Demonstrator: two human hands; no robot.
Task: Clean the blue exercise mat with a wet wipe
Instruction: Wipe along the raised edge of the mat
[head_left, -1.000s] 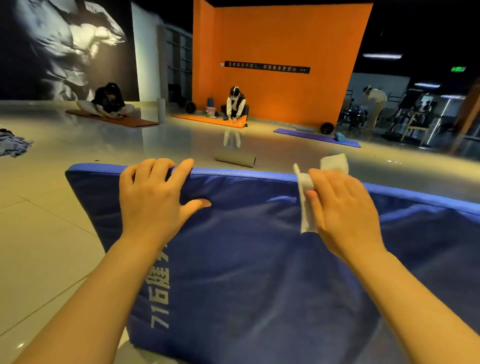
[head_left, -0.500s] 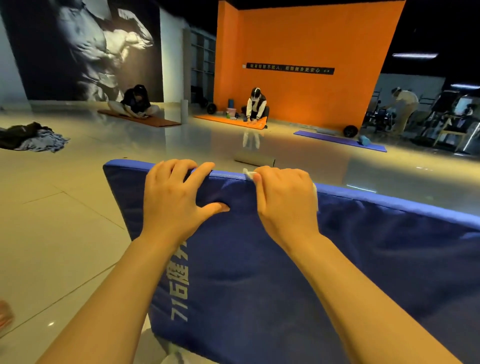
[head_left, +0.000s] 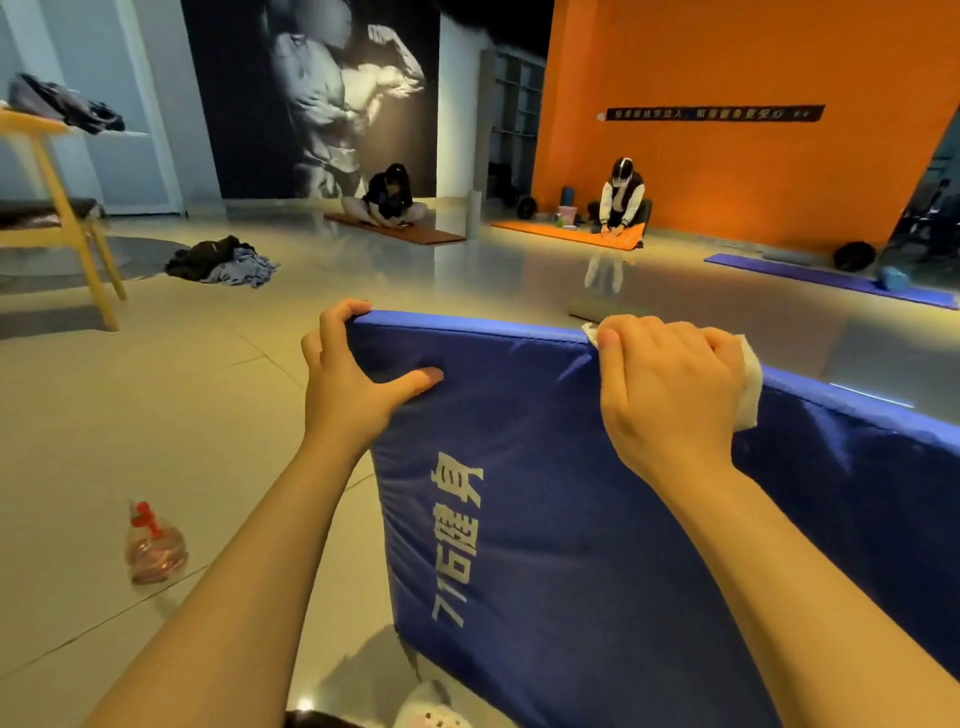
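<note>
The blue exercise mat (head_left: 649, 545) stands on edge on the floor, its face with white lettering turned toward me. My left hand (head_left: 348, 384) grips the mat's top left corner, fingers curled over the edge and thumb pressed on the face. My right hand (head_left: 670, 395) holds a white wet wipe (head_left: 748, 384) against the top edge further right, fingers curled over the rim. Most of the wipe is hidden under that hand; corners show at both sides.
A clear spray bottle with a red top (head_left: 153, 551) lies on the tiled floor to my left. A wooden chair (head_left: 62, 223) and a clothes pile (head_left: 223, 262) stand at far left. Two people kneel on mats (head_left: 571, 234) by the far walls. A rolled mat (head_left: 597, 309) lies beyond the edge.
My left hand has slid left to the mat's corner. My right hand with the wipe has moved right along the top edge. The view has turned left.
</note>
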